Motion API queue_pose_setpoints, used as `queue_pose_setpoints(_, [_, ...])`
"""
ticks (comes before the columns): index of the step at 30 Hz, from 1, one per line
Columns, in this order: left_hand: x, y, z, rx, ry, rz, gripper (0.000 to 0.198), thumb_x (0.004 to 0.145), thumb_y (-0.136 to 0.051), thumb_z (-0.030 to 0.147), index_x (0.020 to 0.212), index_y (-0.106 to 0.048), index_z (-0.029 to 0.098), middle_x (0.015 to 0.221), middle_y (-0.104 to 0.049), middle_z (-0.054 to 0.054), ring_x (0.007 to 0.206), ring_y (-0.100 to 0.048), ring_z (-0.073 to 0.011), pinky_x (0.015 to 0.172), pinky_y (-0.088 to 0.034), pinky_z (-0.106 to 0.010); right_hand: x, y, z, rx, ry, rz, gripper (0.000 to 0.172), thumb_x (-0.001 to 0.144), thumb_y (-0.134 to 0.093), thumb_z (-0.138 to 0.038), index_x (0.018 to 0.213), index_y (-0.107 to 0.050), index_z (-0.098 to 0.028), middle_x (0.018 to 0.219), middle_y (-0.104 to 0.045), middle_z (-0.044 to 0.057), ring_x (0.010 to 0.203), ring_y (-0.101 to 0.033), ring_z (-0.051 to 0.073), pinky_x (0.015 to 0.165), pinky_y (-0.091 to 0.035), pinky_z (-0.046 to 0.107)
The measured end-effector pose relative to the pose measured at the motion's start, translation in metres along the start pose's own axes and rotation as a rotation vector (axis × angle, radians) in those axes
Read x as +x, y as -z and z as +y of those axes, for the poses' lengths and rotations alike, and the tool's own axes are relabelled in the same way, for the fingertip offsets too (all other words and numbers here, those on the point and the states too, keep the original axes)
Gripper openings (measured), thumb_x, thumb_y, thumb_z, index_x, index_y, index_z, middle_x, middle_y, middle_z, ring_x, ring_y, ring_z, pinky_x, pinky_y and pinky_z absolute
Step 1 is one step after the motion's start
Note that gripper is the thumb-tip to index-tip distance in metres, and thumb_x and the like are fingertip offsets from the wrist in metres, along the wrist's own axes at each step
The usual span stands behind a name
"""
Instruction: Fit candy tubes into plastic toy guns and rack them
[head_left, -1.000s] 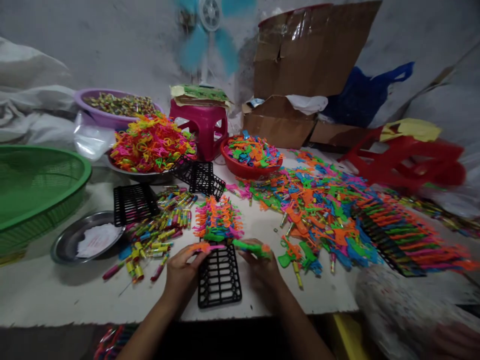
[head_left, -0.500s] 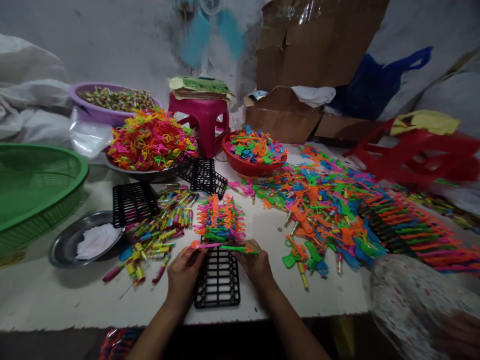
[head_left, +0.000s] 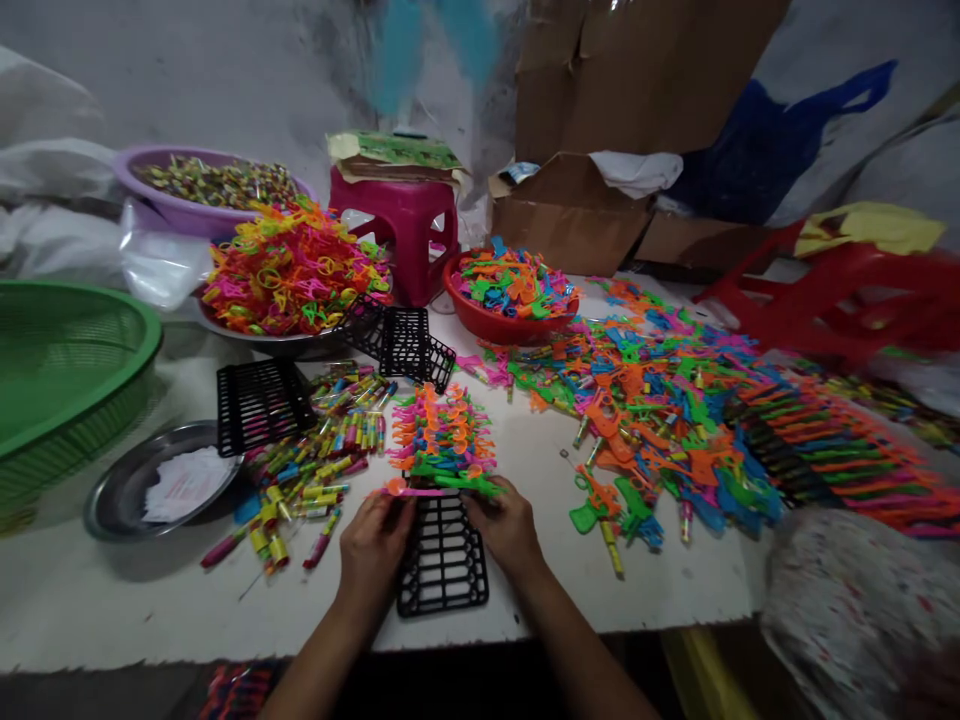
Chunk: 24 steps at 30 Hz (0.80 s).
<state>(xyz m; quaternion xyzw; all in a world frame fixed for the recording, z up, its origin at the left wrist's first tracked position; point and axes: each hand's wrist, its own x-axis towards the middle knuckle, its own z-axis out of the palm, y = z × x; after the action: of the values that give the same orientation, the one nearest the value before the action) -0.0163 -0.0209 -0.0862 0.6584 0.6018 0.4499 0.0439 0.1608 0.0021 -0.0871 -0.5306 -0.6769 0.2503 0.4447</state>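
A black slotted rack (head_left: pixel 442 565) lies at the table's front edge, its far part covered by rows of orange, green, blue and pink plastic pieces (head_left: pixel 442 430). At the rack's left side my left hand (head_left: pixel 373 545) pinches a thin pink piece (head_left: pixel 418 492) with an orange part at its left end. My right hand (head_left: pixel 506 530), on the other side, has its fingers closed on a green piece (head_left: pixel 480 484) just behind the bare slots. Both hands are close to the rack, and their fingertips partly hide its side edges.
Left are small colourful tubes (head_left: pixel 319 495), a metal bowl (head_left: pixel 105 500), a green basket (head_left: pixel 75 390) and more black racks (head_left: pixel 259 405). A red bowl (head_left: pixel 502 325) stands behind. Loose plastic pieces (head_left: pixel 630 390) and a filled rack (head_left: pixel 840 450) spread over the right side.
The view has tilted down slightly. The green piece at my right hand now sits nearer the filled rows. My left hand still holds the pink piece.
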Motion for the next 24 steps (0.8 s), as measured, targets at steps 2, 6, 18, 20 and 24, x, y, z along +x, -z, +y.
queue_pose_setpoints(2, [0.001,-0.002,0.002,0.046,-0.034,0.016,0.020,0.080,-0.049,0.030,0.080,-0.062,0.014,0.074,-0.066,-0.006,0.072,-0.062,-0.0166,0.070,-0.050,-0.028,0.000,-0.001,0.000,-0.016,-0.008,-0.012,0.013,0.074,-0.056,-0.021,0.084,-0.064,-0.021,0.085,-0.062,0.004,0.081,-0.058,0.017,0.072,-0.048,0.029])
queue_pose_setpoints(6, [0.003,-0.004,0.005,0.142,-0.035,0.014,0.022,0.080,-0.049,0.030,0.076,-0.063,0.014,0.073,-0.068,-0.007,0.070,-0.063,-0.0170,0.066,-0.050,-0.027,0.002,-0.001,-0.007,-0.085,-0.029,0.012,0.014,0.073,-0.058,-0.022,0.086,-0.063,-0.020,0.083,-0.060,0.004,0.080,-0.057,0.017,0.072,-0.047,0.028])
queue_pose_setpoints(18, [0.008,-0.002,0.012,0.268,0.049,-0.177,0.032,0.082,-0.041,0.034,0.081,-0.069,0.019,0.078,-0.071,-0.006,0.071,-0.065,-0.0196,0.064,-0.048,-0.028,0.002,-0.014,-0.003,-0.284,-0.033,0.038,0.011,0.075,-0.054,-0.023,0.067,-0.060,-0.018,0.069,-0.058,0.004,0.069,-0.053,0.017,0.063,-0.043,0.027])
queue_pose_setpoints(20, [0.012,-0.005,0.012,0.302,0.042,-0.216,0.033,0.082,-0.039,0.033,0.082,-0.069,0.018,0.082,-0.071,-0.008,0.074,-0.065,-0.0219,0.066,-0.049,-0.031,0.008,-0.018,-0.003,-0.299,-0.033,0.026,0.010,0.075,-0.055,-0.021,0.067,-0.060,-0.018,0.071,-0.060,0.005,0.071,-0.054,0.017,0.064,-0.043,0.026])
queue_pose_setpoints(24, [0.016,0.002,0.011,0.297,0.124,-0.248,0.030,0.079,-0.044,0.035,0.089,-0.068,0.018,0.087,-0.070,-0.008,0.077,-0.066,-0.0221,0.069,-0.050,-0.031,0.021,0.002,-0.002,-0.314,-0.057,-0.081,0.010,0.074,-0.055,-0.023,0.072,-0.064,-0.018,0.075,-0.064,0.004,0.074,-0.057,0.016,0.068,-0.043,0.025])
